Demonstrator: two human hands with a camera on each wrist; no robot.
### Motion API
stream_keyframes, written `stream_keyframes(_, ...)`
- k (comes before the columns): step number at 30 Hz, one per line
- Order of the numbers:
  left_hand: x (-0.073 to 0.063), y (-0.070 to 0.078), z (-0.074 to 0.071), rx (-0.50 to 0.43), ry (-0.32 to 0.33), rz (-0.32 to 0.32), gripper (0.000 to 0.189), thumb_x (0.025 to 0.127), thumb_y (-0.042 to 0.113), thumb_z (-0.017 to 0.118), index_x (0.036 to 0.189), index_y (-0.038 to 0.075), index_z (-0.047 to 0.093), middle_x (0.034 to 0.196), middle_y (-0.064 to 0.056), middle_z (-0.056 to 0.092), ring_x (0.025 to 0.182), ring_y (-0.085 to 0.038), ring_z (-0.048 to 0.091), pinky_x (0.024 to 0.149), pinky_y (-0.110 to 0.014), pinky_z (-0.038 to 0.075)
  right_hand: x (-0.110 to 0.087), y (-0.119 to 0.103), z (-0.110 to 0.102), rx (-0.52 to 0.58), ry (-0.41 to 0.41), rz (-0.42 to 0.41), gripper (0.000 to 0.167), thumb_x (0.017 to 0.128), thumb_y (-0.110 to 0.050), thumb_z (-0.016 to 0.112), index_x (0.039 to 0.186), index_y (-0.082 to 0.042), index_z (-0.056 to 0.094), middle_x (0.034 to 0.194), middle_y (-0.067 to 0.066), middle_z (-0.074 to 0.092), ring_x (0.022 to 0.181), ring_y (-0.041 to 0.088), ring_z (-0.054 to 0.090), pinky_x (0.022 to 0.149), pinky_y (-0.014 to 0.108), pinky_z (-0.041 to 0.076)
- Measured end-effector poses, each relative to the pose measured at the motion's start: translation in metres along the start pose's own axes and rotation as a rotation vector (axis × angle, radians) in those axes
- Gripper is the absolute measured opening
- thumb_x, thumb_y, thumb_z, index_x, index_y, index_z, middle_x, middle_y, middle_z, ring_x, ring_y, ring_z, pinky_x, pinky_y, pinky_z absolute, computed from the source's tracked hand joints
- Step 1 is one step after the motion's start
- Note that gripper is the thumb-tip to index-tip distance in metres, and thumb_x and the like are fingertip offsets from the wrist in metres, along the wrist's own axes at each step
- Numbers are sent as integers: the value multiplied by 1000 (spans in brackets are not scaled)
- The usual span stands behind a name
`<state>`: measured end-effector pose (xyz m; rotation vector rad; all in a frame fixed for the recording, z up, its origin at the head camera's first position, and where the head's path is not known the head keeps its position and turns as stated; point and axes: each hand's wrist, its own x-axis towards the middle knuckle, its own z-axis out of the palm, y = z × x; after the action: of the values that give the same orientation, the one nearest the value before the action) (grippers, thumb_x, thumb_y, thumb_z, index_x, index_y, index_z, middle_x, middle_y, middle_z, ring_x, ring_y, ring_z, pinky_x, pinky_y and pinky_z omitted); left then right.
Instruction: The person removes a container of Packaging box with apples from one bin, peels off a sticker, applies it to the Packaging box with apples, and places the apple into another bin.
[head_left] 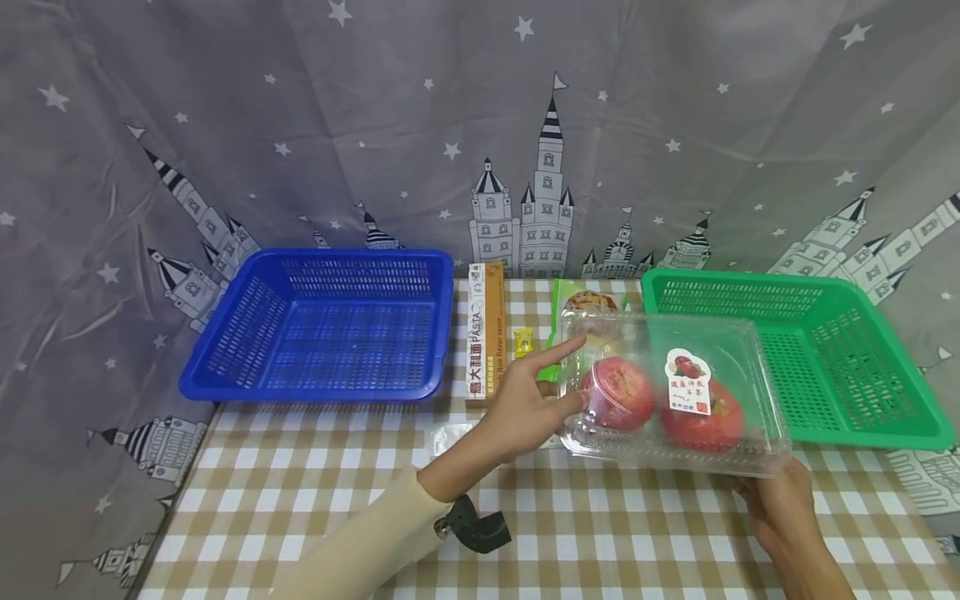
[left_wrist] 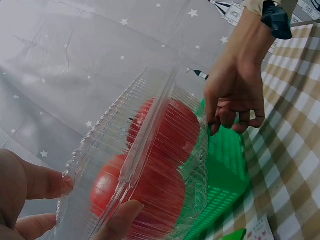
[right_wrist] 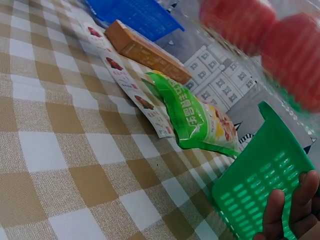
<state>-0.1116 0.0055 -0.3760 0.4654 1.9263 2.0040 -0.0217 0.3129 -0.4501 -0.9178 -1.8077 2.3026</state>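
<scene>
A clear plastic clamshell box point(head_left: 652, 329) with two red apples point(head_left: 621, 392) inside is held up, tilted, above the table. A white label with a fruit picture point(head_left: 688, 383) is on its lid. My left hand point(head_left: 528, 408) grips the box's left end, thumb on one side and fingers on the other. My right hand point(head_left: 783, 500) is by the box's lower right corner; in the left wrist view its fingers hang loosely curled. Below the box, a paper strip of fruit labels point(right_wrist: 127, 82) lies on the cloth.
A blue basket point(head_left: 315, 392) stands at the left, a green basket point(head_left: 862, 429) at the right, partly behind the box. Between them are a pasta box point(head_left: 486, 333), a small yellow packet point(head_left: 523, 342) and a green food bag point(right_wrist: 192, 117). A checked cloth point(head_left: 337, 500) covers the table.
</scene>
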Motion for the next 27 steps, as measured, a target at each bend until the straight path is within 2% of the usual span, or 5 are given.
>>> stream_keyframes(8,26,4,16,-22,2,6,73,83,-10,65,145,26,50,150,4,40,48,-16,55,41,-28,48,3,4,-1,-86,-80,-72,40,102,-37,51,72,-10,55,64,-1,53,74,11,61,69,28,47)
stream_keyframes(13,41,6,27,-22,3,-2,71,84,-8,66,144,27,51,144,3,47,43,-13,51,40,-23,45,3,4,-4,-59,-109,-70,39,103,-36,49,76,-10,56,64,-2,51,75,11,63,71,27,46)
stream_keyframes(20,62,9,49,77,22,16,67,83,-4,69,142,22,53,122,-8,65,36,-9,38,37,-22,37,2,4,-7,-3,-177,-84,39,102,-37,48,75,-11,55,65,-3,53,77,12,64,72,27,44)
stream_keyframes(23,69,9,59,110,24,17,67,83,-3,70,142,22,53,129,-8,61,36,-8,35,37,-21,36,2,5,-7,34,-184,-97,35,101,-37,50,79,-12,59,63,-3,54,75,12,65,70,27,45)
stream_keyframes(27,78,9,69,161,33,29,67,81,-3,70,142,20,54,125,-8,64,36,-8,34,37,-20,34,2,5,-6,69,-191,-103,28,101,-36,52,88,-14,64,63,-3,54,74,12,65,69,26,45)
